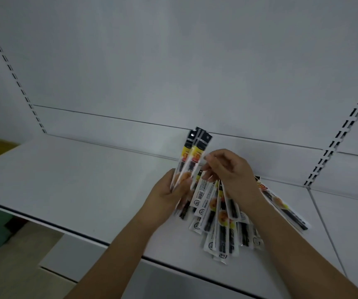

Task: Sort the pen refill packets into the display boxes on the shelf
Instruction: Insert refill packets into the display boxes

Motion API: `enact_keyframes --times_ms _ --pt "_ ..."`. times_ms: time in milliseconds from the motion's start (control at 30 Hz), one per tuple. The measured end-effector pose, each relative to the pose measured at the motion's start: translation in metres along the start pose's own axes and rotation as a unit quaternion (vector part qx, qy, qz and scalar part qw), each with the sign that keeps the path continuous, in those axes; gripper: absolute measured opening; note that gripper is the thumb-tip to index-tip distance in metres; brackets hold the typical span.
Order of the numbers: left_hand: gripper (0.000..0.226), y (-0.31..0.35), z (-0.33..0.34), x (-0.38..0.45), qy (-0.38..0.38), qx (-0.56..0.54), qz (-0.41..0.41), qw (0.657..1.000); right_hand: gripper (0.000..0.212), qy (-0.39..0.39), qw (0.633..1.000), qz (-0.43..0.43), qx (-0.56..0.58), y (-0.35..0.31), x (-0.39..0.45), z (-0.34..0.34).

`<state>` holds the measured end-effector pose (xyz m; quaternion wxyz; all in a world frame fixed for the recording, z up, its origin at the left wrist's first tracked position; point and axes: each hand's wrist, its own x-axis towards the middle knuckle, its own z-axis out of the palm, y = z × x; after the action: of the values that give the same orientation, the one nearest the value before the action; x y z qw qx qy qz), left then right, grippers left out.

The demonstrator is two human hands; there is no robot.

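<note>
My left hand (167,195) grips a small bundle of pen refill packets (192,157), long clear sleeves with black and yellow tops, held upright above the white shelf (76,180). My right hand (229,169) is just to the right of the bundle, fingers curled, its fingertips at the bundle's edge; whether they pinch a packet is unclear. Under my right hand lies a fanned pile of several more packets (221,225). One packet (281,206) lies apart to the right. No display boxes are in view.
The white back panel (173,61) rises behind the shelf, with slotted uprights at the left (12,70) and right (342,134). A lower white shelf (70,260) shows below the front edge. Green and brown surfaces sit at the far left.
</note>
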<state>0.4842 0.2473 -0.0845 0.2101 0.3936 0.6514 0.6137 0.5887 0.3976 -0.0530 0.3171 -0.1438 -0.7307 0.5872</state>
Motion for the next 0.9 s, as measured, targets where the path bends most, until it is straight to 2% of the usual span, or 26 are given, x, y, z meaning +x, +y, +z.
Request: enact_keyframes --times_ms 67,167,267,333,400,467,733,900 --pt "0.026 -0.001 -0.002 0.001 0.049 -0.02 -0.011 0.999 0.014 -0.001 0.992 -0.01 -0.125 0.005 0.001 -0.004" --pt "0.036 -0.001 -0.005 -0.001 0.091 -0.015 -0.044 0.995 0.009 -0.057 0.943 -0.066 -0.322 0.017 0.002 -0.007" --pt "0.02 -0.002 -0.004 0.0 0.108 -0.024 -0.051 0.993 0.03 -0.164 0.896 -0.095 -0.402 0.022 0.0 -0.001" --pt "0.009 -0.001 -0.004 0.001 0.13 -0.038 -0.052 0.989 0.044 -0.223 0.874 -0.113 -0.416 0.022 -0.005 0.004" --pt "0.01 -0.002 -0.004 0.002 0.154 -0.041 -0.054 0.986 0.057 -0.278 0.856 -0.115 -0.42 0.021 -0.008 0.007" --pt "0.013 -0.001 -0.005 0.003 0.173 -0.045 -0.062 0.982 0.059 -0.303 0.843 -0.123 -0.428 0.021 -0.01 0.009" --pt "0.013 -0.004 -0.007 0.006 0.209 -0.132 -0.115 0.962 0.022 -0.294 0.822 -0.21 -0.44 0.017 -0.012 0.018" --pt "0.014 -0.003 -0.011 0.007 0.227 -0.185 -0.125 0.948 0.008 -0.297 0.841 -0.175 -0.417 0.012 -0.015 0.017"
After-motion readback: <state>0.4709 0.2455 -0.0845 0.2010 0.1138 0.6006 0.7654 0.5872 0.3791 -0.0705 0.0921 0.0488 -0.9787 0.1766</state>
